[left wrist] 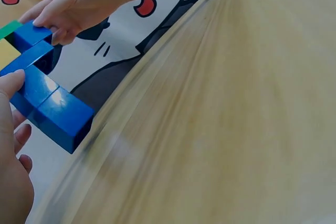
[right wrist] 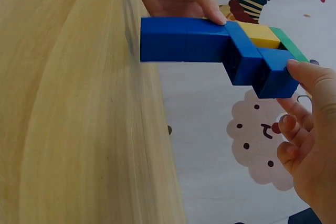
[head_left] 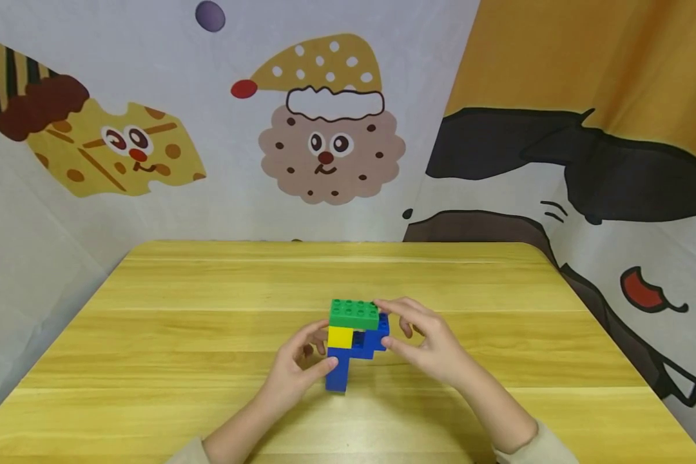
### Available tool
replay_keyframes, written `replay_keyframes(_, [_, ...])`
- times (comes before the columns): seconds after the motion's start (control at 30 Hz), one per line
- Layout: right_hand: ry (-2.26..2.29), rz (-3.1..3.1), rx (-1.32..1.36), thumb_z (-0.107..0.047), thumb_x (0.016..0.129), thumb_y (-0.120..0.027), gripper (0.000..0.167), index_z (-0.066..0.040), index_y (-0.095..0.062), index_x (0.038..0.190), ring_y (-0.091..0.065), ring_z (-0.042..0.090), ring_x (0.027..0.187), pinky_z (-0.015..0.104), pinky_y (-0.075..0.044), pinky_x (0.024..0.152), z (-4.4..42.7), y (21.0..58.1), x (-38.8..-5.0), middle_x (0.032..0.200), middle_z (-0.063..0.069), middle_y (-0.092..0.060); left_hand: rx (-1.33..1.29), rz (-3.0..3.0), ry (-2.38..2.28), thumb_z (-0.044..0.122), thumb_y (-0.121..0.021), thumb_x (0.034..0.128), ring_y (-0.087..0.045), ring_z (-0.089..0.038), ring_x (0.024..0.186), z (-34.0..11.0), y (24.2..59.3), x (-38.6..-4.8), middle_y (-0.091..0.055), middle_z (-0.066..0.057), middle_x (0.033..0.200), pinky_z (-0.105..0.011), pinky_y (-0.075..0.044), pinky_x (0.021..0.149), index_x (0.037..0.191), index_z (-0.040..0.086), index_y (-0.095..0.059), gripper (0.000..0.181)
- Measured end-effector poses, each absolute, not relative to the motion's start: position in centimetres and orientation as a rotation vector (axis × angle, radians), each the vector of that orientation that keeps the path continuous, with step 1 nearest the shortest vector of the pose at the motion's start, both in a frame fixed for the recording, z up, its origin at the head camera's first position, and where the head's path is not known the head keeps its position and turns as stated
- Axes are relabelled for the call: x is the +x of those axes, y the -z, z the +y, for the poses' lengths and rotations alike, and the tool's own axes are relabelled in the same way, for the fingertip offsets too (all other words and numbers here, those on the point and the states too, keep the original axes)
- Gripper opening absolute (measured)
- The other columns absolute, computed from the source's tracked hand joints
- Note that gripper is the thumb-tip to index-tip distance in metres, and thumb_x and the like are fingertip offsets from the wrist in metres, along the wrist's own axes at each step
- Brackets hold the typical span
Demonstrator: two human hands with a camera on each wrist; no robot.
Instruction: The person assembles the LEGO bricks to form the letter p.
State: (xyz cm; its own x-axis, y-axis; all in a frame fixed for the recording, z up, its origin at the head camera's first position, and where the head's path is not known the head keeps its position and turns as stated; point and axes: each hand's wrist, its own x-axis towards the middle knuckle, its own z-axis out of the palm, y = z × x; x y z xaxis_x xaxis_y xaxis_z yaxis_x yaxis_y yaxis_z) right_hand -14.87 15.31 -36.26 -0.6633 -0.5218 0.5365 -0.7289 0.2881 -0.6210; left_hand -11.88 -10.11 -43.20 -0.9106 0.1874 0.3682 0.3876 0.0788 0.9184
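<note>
A small structure of toy building bricks is between my two hands. Its upright column is made of blue bricks (head_left: 337, 374), and one blue brick (right wrist: 244, 64) juts sideways from the top. Above sits a yellow brick (head_left: 340, 337), capped by a studded green brick (head_left: 354, 314). Another blue brick (right wrist: 275, 77) is under the green one on the right. My left hand (head_left: 292, 364) pinches the column's upper part, thumb in front. My right hand (head_left: 432, 338) holds the right end, thumb against the blue brick and forefinger at the green brick's corner. Whether the column's foot touches the table cannot be told.
The wooden table (head_left: 209, 309) stretches out around the hands. Behind it hangs a cloth backdrop (head_left: 226, 212) printed with cartoon figures, close to the table's far edge.
</note>
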Motion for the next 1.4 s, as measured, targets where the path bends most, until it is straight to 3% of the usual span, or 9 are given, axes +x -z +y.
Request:
replay_keyframes(0.17, [-1.379, -2.355, 1.104, -0.001, 0.085, -0.071, 0.053, -0.01, -0.054, 0.134, -0.043, 0.017, 0.067, 0.035, -0.037, 0.052, 15.5, 36.4, -15.1, 0.107, -0.002, -0.057, -0.583, -2.198, 1.96, 0.008, -0.072, 0.0854, -0.052, -0.026, 0.086, -9.8, 42.9, -11.5, -0.063, -0.003, 0.104, -0.03, -0.039, 0.075, 0.135, 0.015, -0.051, 0.054])
replay_keyframes(0.4, [-1.42, -2.366, 1.08, 0.008, 0.085, -0.066, 0.047, 0.001, -0.055, 0.13, -0.043, 0.015, 0.066, 0.027, -0.037, 0.051, 15.2, 35.4, -14.7, 0.102, 0.004, -0.058, -0.575, -2.207, 1.988, 0.008, -0.071, 0.0854, -0.054, -0.022, 0.085, -9.5, 42.9, -11.2, -0.064, -0.003, 0.1, -0.025, -0.042, 0.072, 0.138, 0.013, -0.05, 0.057])
replay_keyframes(0.63, [-1.462, -2.379, 1.067, 0.008, 0.087, -0.062, 0.041, 0.006, -0.054, 0.127, -0.042, 0.016, 0.065, 0.028, -0.037, 0.053, 14.9, 34.1, -14.0, 0.102, 0.006, -0.059, -0.573, -2.198, 2.039, 0.006, -0.07, 0.0863, -0.053, -0.017, 0.083, -9.2, 42.8, -10.9, -0.064, -0.006, 0.098, -0.022, -0.041, 0.069, 0.139, 0.008, -0.048, 0.057])
replay_keyframes(1.0, [-1.539, -2.458, 0.968, 0.006, 0.091, -0.058, 0.04, 0.003, -0.053, 0.131, -0.045, 0.018, 0.065, 0.022, -0.039, 0.052, 14.8, 34.7, -14.4, 0.106, 0.011, -0.059, -0.53, -2.226, 2.091, 0.006, -0.069, 0.0863, -0.054, -0.014, 0.082, -8.8, 42.8, -10.7, -0.066, -0.008, 0.098, -0.021, -0.042, 0.069, 0.141, 0.004, -0.044, 0.06])
replay_keyframes(1.23, [-1.547, -2.491, 0.947, -0.005, 0.095, -0.058, 0.041, -0.01, -0.053, 0.136, -0.047, 0.015, 0.066, 0.023, -0.041, 0.052, 15.7, 38.4, -16.4, 0.11, 0.004, -0.058, -0.482, -2.292, 2.105, 0.012, -0.07, 0.087, -0.054, -0.017, 0.084, -8.8, 42.7, -10.9, -0.066, -0.007, 0.098, -0.022, -0.041, 0.071, 0.141, 0.007, -0.044, 0.061])
replay_keyframes(1.4, [-1.53, -2.546, 0.913, -0.01, 0.097, -0.056, 0.04, -0.01, -0.053, 0.136, -0.049, 0.017, 0.067, 0.024, -0.042, 0.053, 15.9, 39.0, -16.8, 0.109, 0.005, -0.059, -0.431, -2.34, 2.138, 0.014, -0.07, 0.0876, -0.055, -0.02, 0.086, -8.7, 42.7, -11.0, -0.066, -0.007, 0.097, -0.024, -0.044, 0.074, 0.143, 0.008, -0.042, 0.062])
